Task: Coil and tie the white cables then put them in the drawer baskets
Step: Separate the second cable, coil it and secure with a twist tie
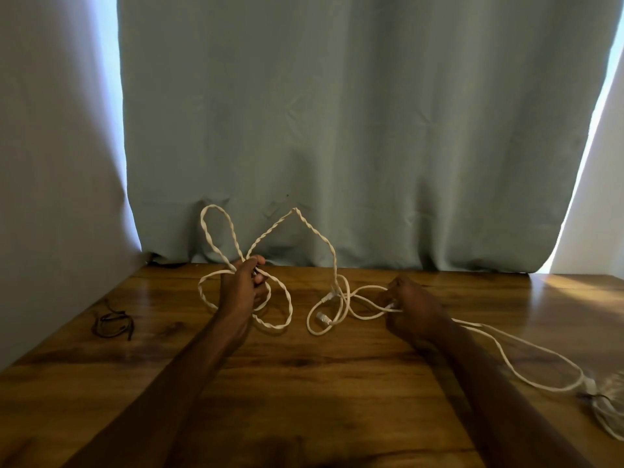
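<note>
The left hand was closed around the crossing point of several loops of the white cable, held just above the tabletop. Two loops stood up toward the curtain and two hung down. From there the cable ran across to the right hand, whose fingers were curled and pinching a thin strand beside a small tangle and a plug. The rest trailed off to the right along the tabletop.

To my eye the coiling was only partly done. Doing it well would mean feeding the slack in with the right hand in even turns, clearing that tangle first, and keeping the left hand's grip firm so the gathered loops didn't spring apart. I saw no drawer baskets.
</note>
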The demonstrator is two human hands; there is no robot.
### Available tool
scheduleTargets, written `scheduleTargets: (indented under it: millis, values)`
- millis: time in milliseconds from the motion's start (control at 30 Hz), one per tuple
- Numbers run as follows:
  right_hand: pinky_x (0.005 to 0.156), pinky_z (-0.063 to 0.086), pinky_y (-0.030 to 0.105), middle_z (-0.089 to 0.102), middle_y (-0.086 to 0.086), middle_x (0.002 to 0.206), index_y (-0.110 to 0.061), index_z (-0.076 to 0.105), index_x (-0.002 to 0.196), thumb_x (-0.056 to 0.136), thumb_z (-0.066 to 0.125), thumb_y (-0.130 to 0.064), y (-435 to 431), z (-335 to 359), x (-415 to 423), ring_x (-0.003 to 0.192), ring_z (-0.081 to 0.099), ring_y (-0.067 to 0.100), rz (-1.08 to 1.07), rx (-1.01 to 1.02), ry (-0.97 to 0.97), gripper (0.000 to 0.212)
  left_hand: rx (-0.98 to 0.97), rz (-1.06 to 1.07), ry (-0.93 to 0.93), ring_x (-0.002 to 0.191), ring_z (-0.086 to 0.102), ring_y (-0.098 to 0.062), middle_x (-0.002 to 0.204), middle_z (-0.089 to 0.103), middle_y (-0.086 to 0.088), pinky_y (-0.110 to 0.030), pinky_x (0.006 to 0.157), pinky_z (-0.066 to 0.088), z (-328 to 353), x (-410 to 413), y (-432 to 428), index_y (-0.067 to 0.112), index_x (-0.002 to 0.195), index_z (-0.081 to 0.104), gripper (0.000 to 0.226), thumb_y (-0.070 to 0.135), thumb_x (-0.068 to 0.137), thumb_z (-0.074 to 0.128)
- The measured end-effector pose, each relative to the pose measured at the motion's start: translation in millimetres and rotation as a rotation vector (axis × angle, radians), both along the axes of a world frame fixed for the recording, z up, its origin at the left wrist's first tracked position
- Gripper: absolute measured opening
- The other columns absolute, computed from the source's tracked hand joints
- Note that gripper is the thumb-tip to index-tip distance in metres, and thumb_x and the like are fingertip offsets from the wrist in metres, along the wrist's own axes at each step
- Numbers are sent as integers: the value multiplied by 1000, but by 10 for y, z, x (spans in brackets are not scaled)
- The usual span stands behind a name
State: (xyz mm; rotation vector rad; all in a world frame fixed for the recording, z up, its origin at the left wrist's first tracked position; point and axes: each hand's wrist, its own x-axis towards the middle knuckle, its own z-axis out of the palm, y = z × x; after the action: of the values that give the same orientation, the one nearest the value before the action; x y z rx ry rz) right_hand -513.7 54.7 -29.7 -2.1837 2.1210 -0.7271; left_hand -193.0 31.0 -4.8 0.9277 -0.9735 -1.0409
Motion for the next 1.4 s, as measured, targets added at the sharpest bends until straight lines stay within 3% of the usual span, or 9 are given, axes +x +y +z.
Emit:
scheduleTargets:
  millis: [133, 233, 367, 700, 867, 1033, 1133, 1200, 1400]
  values:
    - [75, 56, 32, 66, -17, 96, -41, 75, 90, 70, 84, -44, -8, -18, -50, 90, 63, 4, 98, -42, -48, 23, -1, -13, -8, 35, 32, -4, 57, 44, 1, -17, 38, 24, -5, 18, -25, 17, 92, 65, 25, 22, 107, 46]
    - [77, 55, 28, 67, -18, 99, -43, 75, 84, 71, 89, -39, 18, 19, -74, 93, 62, 2, 125, -36, -127, 20, -1, -23, -11, 37, 32, -5, 58, 43, 1, -18, 39, 23, -9, 19, -34, 17, 92, 65, 24, 21, 107, 47]
    - [76, 56, 33, 65, -14, 95, -34, 76, 87, 82, 80, -35, -28, 29, -49, 89, 61, 4, 136, -56, -17, 6, 1, -28, -8, 37, 32, -5, 57, 43, 1, -18, 38, 24, -11, 2, -17, 15, 93, 65, 24, 20, 107, 47]
    - [64, 41, 28, 66, -9, 95, -33, 64, 101, 92, 63, -35, 9, 66, 194, 82, 57, 11, 37, -37, 223, 9, 35, -45, -28, 35, 34, -3, 55, 44, 3, -16, 38, 25, -14, -42, 12, 15, 95, 66, 21, 21, 105, 49]
    - [72, 51, 35, 65, -4, 92, -27, 56, 107, 99, 47, -43, 59, 105, 265, 79, 58, 14, 22, -75, 308, 20, 35, -45, -29, 42, 37, -7, 55, 46, 4, -18, 40, 27, -1, -58, 44, 17, 91, 66, 22, 20, 105, 49]
    - [81, 43, 36, 56, -1, 97, -23, 58, 102, 103, 36, -44, 69, 17, 317, 92, 52, 17, -6, -83, 316, 30, 34, -45, -24, 53, 42, -11, 61, 49, 1, -23, 51, 32, -10, -69, 51, 18, 90, 66, 23, 21, 105, 49]
    - [102, 42, 43, 48, 7, 129, -24, 65, 112, 99, 50, -41, 7, -30, 272, 125, 42, 25, -36, -140, 380, 26, 40, -35, -40, 52, 42, -10, 61, 49, 1, -22, 51, 32, -22, -79, 46, 20, 90, 67, 23, 22, 105, 50]
    - [105, 38, 43, 43, 11, 139, -26, 69, 116, 93, 64, -35, -11, -11, 252, 132, 36, 29, -48, -186, 412, 25, 43, -31, -44, 51, 41, -9, 61, 49, 0, -21, 50, 31, -27, -86, 43, 20, 89, 67, 24, 22, 106, 50]
    - [83, 49, 32, 54, 9, 122, -23, 67, 120, 95, 66, -23, 31, 31, 255, 105, 59, 24, -65, -125, 198, 24, 39, -55, -47, 36, 34, -3, 52, 45, 5, -16, 39, 26, -39, -90, 53, 17, 90, 67, 24, 21, 106, 49]
